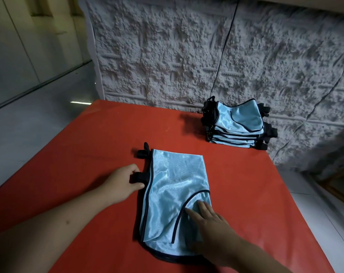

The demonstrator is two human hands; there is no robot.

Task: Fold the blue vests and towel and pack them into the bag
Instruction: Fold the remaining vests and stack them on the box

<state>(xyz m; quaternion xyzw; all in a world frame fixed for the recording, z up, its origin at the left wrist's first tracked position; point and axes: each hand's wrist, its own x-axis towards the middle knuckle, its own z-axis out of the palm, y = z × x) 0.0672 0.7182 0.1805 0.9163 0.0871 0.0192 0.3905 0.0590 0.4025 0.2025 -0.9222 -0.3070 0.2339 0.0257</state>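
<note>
A shiny light-blue vest [175, 186] with dark trim lies folded in half on the red table [88, 146], near its front middle. My left hand [123, 183] pinches a black strap [136, 177] at the vest's left edge. My right hand [208, 227] lies flat with straight fingers on the vest's lower right part, pressing the fabric down. A second black strap [144, 152] sticks out at the vest's upper left corner. A stack of several folded blue vests [237, 125] sits at the table's back right. No towel or bag is in view.
A rough grey textured wall [187, 56] stands right behind the table. A thin black cable [223, 50] runs down the wall toward the stack. Pale tiled floor [29, 123] lies to the left of the table and to its right.
</note>
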